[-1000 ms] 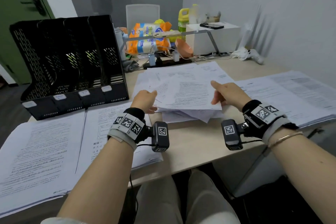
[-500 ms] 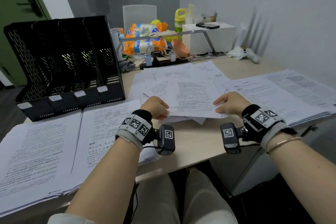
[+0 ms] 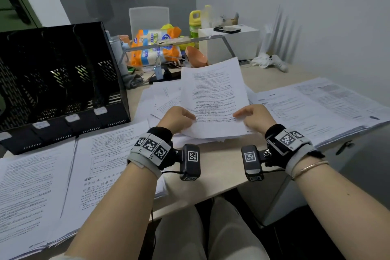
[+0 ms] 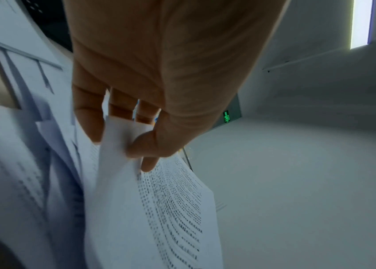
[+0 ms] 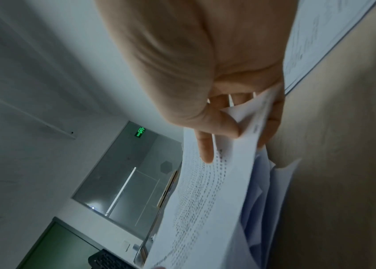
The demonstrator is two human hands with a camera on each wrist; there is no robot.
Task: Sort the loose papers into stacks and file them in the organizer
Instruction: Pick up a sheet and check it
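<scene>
Fingers (image 4: 88,116) pinch sheet (image 3: 215,95); organizer (image 3: 59,82) (black) stands left.

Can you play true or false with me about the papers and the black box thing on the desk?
1. Both hands hold the same printed white sheet. True: the left hand and the right hand pinch its near edge.
2. The black mesh plastic organizer is full of papers. False: its slots look empty.
3. The lifted sheet lies flat on the pale wooden desk. False: it tilts up.
4. Stacks of printed papers lie in front of the organizer. True.
</scene>
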